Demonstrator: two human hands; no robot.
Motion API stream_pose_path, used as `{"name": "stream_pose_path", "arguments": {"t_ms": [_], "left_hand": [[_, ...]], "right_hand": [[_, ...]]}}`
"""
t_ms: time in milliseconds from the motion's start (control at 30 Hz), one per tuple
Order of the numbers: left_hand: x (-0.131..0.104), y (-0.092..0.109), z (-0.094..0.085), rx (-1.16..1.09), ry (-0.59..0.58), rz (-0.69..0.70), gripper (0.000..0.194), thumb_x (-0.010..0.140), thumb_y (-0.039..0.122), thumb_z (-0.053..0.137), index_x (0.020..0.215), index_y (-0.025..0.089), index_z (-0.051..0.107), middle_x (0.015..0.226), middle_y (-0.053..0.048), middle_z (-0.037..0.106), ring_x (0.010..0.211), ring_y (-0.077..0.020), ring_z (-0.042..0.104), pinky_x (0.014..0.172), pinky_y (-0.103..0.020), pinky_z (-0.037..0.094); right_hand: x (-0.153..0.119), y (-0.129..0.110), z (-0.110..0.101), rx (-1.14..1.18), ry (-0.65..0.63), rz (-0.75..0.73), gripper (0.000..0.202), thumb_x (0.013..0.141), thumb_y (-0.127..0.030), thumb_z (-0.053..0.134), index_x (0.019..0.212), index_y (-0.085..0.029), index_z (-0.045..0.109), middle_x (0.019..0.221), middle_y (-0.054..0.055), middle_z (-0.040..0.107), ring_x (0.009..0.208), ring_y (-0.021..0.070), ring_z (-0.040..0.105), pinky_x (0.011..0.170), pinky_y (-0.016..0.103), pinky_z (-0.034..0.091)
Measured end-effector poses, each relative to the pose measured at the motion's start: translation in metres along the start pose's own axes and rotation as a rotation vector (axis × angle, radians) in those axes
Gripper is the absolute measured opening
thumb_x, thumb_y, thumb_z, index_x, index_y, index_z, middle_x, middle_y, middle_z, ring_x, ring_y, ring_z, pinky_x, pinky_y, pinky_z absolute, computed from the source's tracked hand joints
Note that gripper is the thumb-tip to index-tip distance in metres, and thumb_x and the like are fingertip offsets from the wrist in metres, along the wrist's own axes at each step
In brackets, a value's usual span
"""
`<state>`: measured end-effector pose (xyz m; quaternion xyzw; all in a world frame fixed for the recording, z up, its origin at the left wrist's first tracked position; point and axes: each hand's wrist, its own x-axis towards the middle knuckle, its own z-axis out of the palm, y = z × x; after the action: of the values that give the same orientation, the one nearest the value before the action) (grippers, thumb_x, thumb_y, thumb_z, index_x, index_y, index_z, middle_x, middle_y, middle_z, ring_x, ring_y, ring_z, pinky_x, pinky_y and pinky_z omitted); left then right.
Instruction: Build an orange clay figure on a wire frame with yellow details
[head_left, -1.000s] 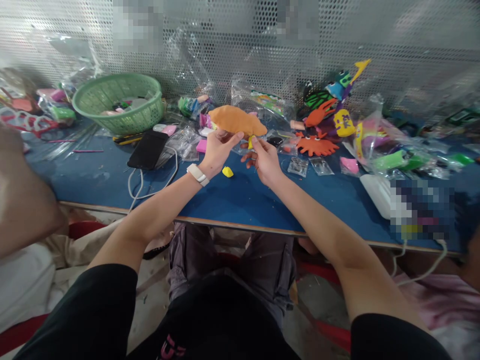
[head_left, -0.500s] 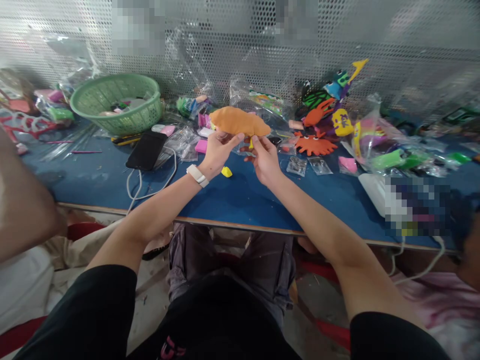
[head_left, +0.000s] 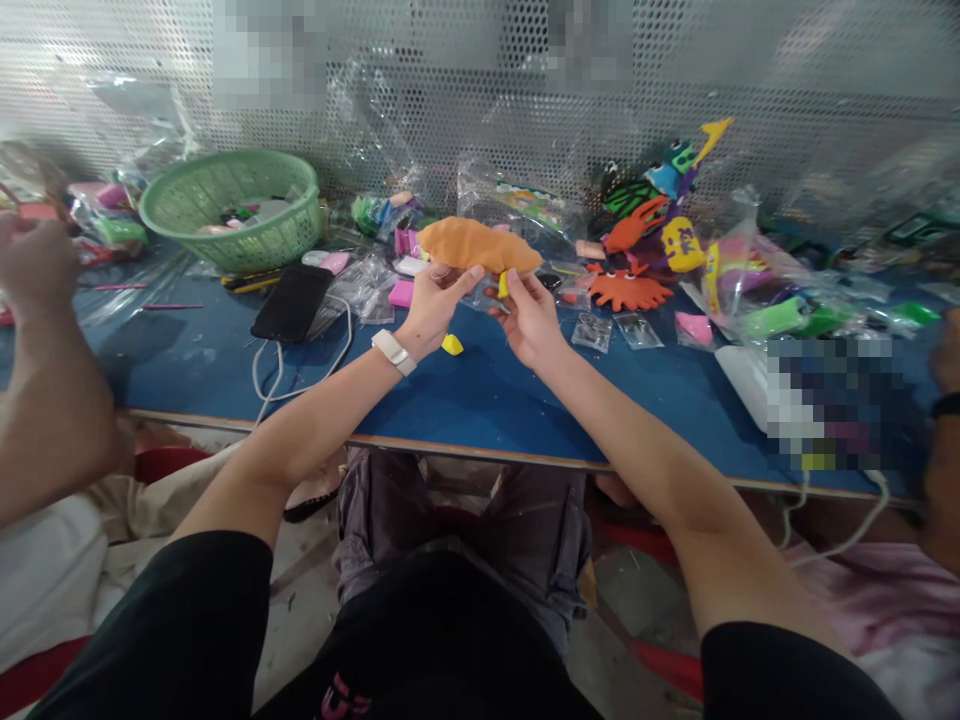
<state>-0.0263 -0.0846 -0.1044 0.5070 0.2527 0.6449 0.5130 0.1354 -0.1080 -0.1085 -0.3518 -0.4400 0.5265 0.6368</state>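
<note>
A long orange clay piece [head_left: 480, 245] is held up above the blue table [head_left: 480, 410]. My left hand [head_left: 435, 305] grips its left part, thumb along the lower edge. My right hand [head_left: 529, 310] pinches a small yellow piece [head_left: 503, 284] against the underside of the orange one, near its right end. Below, between my hands, a yellow lump [head_left: 452, 344] lies on the table. An orange crab-like figure [head_left: 630, 290] sits to the right.
A green basket [head_left: 247, 245] and a black phone [head_left: 291, 303] with a white cable are at the left. Plastic bags and coloured clay pieces line the back by a perforated metal panel. Another person's arm [head_left: 52, 380] is at the far left, and someone's arm at the right edge.
My hands and the orange piece have barely moved; the small yellow piece shows more clearly at my right fingertips. The other person's hand at the left has come into view.
</note>
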Motion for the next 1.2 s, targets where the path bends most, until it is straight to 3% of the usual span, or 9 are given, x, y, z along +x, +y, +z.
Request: {"name": "stream_pose_path", "arguments": {"t_ms": [200, 433, 667, 933, 1200], "left_hand": [[0.000, 0.001, 0.000, -0.049, 0.020, -0.057, 0.050, 0.077, 0.057, 0.113, 0.098, 0.023, 0.083, 0.104, -0.004, 0.087, 0.092, -0.0179, 0.081, 0.082, -0.030, 0.064], [0.002, 0.000, -0.006, -0.091, 0.010, -0.074, 0.047, 0.080, 0.055, 0.112, 0.094, 0.023, 0.081, 0.101, -0.003, 0.085, 0.093, -0.0163, 0.079, 0.083, -0.030, 0.061], [-0.003, -0.002, 0.000, -0.071, 0.011, -0.112, 0.037, 0.084, 0.051, 0.109, 0.095, 0.025, 0.085, 0.101, -0.002, 0.087, 0.091, -0.0165, 0.080, 0.081, -0.031, 0.061], [-0.001, -0.007, -0.005, -0.087, -0.007, -0.076, 0.044, 0.079, 0.058, 0.112, 0.096, 0.025, 0.088, 0.097, -0.002, 0.085, 0.088, -0.0167, 0.079, 0.078, -0.031, 0.062], [-0.005, -0.008, 0.001, -0.124, -0.049, -0.092, 0.050, 0.074, 0.061, 0.113, 0.101, 0.026, 0.089, 0.102, -0.001, 0.086, 0.089, -0.0157, 0.077, 0.079, -0.031, 0.062]], "right_hand": [[-0.001, -0.004, 0.001, -0.012, -0.012, 0.041, 0.068, 0.084, -0.091, 0.090, 0.103, -0.029, 0.069, 0.120, 0.004, 0.082, 0.111, 0.0232, 0.082, 0.077, 0.031, 0.068], [-0.010, -0.005, 0.008, -0.106, -0.014, -0.047, 0.074, 0.061, -0.082, 0.108, 0.102, -0.028, 0.078, 0.094, 0.002, 0.081, 0.087, 0.0237, 0.081, 0.069, 0.036, 0.063], [-0.012, -0.008, 0.009, -0.140, 0.025, -0.121, 0.066, 0.070, -0.081, 0.104, 0.102, -0.029, 0.080, 0.095, 0.003, 0.085, 0.092, 0.0268, 0.085, 0.073, 0.038, 0.067], [-0.012, -0.007, 0.008, -0.129, 0.000, -0.120, 0.068, 0.073, -0.086, 0.101, 0.102, -0.030, 0.077, 0.101, 0.004, 0.086, 0.093, 0.0277, 0.086, 0.077, 0.042, 0.071], [-0.011, -0.006, 0.007, -0.132, 0.040, -0.174, 0.071, 0.074, -0.092, 0.097, 0.103, -0.030, 0.076, 0.102, 0.003, 0.082, 0.089, 0.0250, 0.083, 0.076, 0.041, 0.071]]}}
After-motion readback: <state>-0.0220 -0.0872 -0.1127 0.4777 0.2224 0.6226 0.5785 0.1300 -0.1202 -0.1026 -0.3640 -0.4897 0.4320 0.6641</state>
